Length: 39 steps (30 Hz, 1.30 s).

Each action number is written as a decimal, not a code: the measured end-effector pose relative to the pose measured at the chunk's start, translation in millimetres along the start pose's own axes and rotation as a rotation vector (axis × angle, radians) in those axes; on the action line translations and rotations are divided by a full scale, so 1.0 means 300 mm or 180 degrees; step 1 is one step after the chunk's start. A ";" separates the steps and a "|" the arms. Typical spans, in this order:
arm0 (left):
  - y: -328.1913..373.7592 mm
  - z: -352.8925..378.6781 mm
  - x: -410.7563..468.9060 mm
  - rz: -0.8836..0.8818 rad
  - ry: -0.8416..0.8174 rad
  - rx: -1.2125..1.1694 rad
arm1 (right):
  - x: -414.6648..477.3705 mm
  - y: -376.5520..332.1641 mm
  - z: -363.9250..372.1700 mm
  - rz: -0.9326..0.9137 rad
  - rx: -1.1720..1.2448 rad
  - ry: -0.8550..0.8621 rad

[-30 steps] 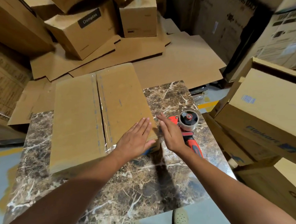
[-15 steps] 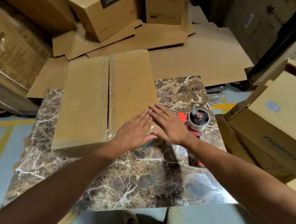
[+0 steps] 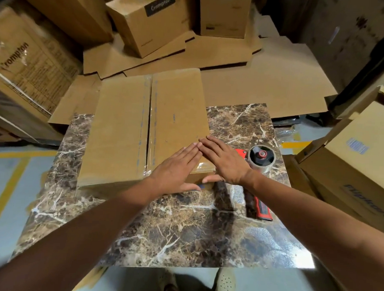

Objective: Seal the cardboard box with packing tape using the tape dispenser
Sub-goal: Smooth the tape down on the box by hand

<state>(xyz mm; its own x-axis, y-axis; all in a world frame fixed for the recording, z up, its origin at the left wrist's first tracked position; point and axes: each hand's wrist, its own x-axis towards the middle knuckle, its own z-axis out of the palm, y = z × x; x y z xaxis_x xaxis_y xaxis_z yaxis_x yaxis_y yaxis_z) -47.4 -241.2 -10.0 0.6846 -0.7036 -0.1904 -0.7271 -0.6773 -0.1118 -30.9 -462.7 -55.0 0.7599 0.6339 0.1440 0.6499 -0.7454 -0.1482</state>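
Note:
A flat brown cardboard box [image 3: 120, 128] lies on the marble table [image 3: 182, 229], its two top flaps closed with clear tape along the centre seam. My left hand [image 3: 176, 171] rests flat, fingers together, on the box's near right corner. My right hand [image 3: 221, 160] lies flat beside it on the same corner, its thumb down over the box's near edge. Neither hand holds anything. The red and black tape dispenser [image 3: 260, 169] with its tape roll lies on the table just right of my right hand, apart from it.
Stacked cardboard boxes [image 3: 153, 21] and flattened cardboard sheets [image 3: 256, 82] crowd the floor behind the table. More boxes [image 3: 359, 158] stand close to the table's right edge. Yellow floor lines run at the left. My feet show under the near table edge.
My right hand has moved left from beside the dispenser onto the box corner, next to my left hand. The camera has tilted, bringing the box more to the centre.

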 end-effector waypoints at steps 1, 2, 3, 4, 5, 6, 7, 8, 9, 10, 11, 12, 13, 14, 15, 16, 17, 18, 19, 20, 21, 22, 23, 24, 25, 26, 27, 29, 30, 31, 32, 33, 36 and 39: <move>-0.012 -0.009 -0.016 0.0031 -0.0032 -0.0064 | -0.001 -0.011 -0.019 0.0010 -0.0087 -0.0040; -0.030 -0.014 -0.035 0.0046 -0.0048 -0.0084 | 0.000 -0.025 -0.040 0.0041 -0.0130 0.0001; -0.052 -0.015 -0.057 0.0047 -0.0031 -0.0065 | 0.005 -0.042 -0.060 0.0086 -0.0110 0.0114; -0.078 -0.015 -0.080 0.0036 0.0020 -0.0036 | 0.014 -0.059 -0.078 0.0120 -0.0049 0.0258; -0.106 -0.010 -0.102 0.0022 0.0066 -0.0023 | 0.029 -0.079 -0.090 0.0132 0.0017 0.0385; -0.134 -0.005 -0.121 0.0010 0.0073 -0.0016 | 0.046 -0.100 -0.095 0.0129 0.0065 0.0473; -0.158 0.006 -0.136 0.0013 0.0036 0.0005 | 0.064 -0.120 -0.089 0.0116 0.0106 0.0506; -0.176 0.018 -0.146 0.0038 -0.0017 0.0033 | 0.080 -0.139 -0.076 0.0092 0.0137 0.0493; -0.190 0.029 -0.150 0.0085 -0.0052 0.0042 | 0.093 -0.157 -0.057 0.0071 0.0148 0.0447; -0.196 0.036 -0.152 0.0128 -0.0059 0.0033 | 0.100 -0.170 -0.036 0.0068 0.0127 0.0389; -0.200 0.046 -0.149 0.0161 -0.0043 0.0032 | 0.103 -0.177 -0.017 0.0088 0.0076 0.0355; -0.200 0.056 -0.148 0.0174 -0.0006 0.0043 | 0.103 -0.179 0.000 0.0107 0.0009 0.0355; -0.198 0.066 -0.147 0.0167 0.0039 0.0061 | 0.103 -0.177 0.011 0.0102 -0.0082 0.0373; -0.196 0.071 -0.147 0.0152 0.0065 0.0066 | 0.103 -0.173 0.019 0.0076 -0.0185 0.0385; -0.194 0.076 -0.148 0.0135 0.0061 0.0074 | 0.103 -0.172 0.025 0.0036 -0.0284 0.0400; -0.191 0.080 -0.149 0.0110 0.0063 0.0096 | 0.103 -0.171 0.027 0.0003 -0.0360 0.0425; -0.189 0.089 -0.150 0.0087 0.0074 0.0148 | 0.104 -0.171 0.029 -0.0006 -0.0418 0.0461; -0.189 0.094 -0.150 0.0075 0.0083 0.0187 | 0.105 -0.172 0.032 0.0005 -0.0465 0.0494; -0.191 0.098 -0.150 0.0074 0.0084 0.0216 | 0.106 -0.175 0.035 0.0026 -0.0496 0.0512; -0.191 0.100 -0.150 0.0074 0.0083 0.0241 | 0.106 -0.177 0.036 0.0046 -0.0512 0.0518; -0.191 0.104 -0.150 0.0067 0.0090 0.0263 | 0.105 -0.179 0.037 0.0062 -0.0516 0.0514; -0.188 0.104 -0.152 0.0047 0.0081 0.0273 | 0.103 -0.181 0.038 0.0076 -0.0505 0.0499; -0.187 0.102 -0.154 0.0019 0.0042 0.0279 | 0.103 -0.183 0.035 0.0096 -0.0480 0.0483; -0.184 0.098 -0.155 -0.0014 -0.0005 0.0287 | 0.103 -0.184 0.030 0.0124 -0.0439 0.0457; -0.181 0.094 -0.156 -0.0044 -0.0035 0.0288 | 0.104 -0.187 0.025 0.0160 -0.0382 0.0415; -0.178 0.089 -0.157 -0.0067 -0.0046 0.0280 | 0.106 -0.189 0.020 0.0196 -0.0314 0.0358; -0.178 0.087 -0.159 -0.0084 -0.0081 0.0257 | 0.108 -0.193 0.014 0.0227 -0.0233 0.0268; -0.181 0.079 -0.162 -0.0111 -0.0171 0.0119 | 0.108 -0.199 -0.007 0.0284 -0.0099 0.0040; -0.183 0.072 -0.167 -0.0101 -0.0189 0.0014 | 0.110 -0.202 -0.024 0.0302 -0.0098 -0.0074; -0.187 0.065 -0.176 -0.0062 -0.0191 -0.0075 | 0.116 -0.212 -0.044 0.0319 -0.0140 -0.0149; -0.193 0.060 -0.189 0.0006 -0.0166 -0.0111 | 0.124 -0.228 -0.067 0.0350 -0.0211 -0.0146; -0.202 0.058 -0.203 0.0076 -0.0082 -0.0108 | 0.134 -0.247 -0.086 0.0397 -0.0283 -0.0083; -0.254 0.062 -0.260 0.0090 0.0144 -0.0073 | 0.182 -0.322 -0.106 0.0359 -0.0284 0.0183; -0.323 0.077 -0.297 -0.0009 0.0134 -0.0140 | 0.236 -0.388 -0.062 0.0238 -0.0102 0.0213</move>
<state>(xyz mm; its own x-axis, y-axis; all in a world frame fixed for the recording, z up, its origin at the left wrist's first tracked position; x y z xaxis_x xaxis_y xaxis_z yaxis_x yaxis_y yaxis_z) -39.2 -108.0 -4.6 0.6889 -0.7094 -0.1488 -0.7229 -0.6875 -0.0690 -53.0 -335.1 -9.3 0.8030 0.5618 0.1989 0.5898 -0.7971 -0.1298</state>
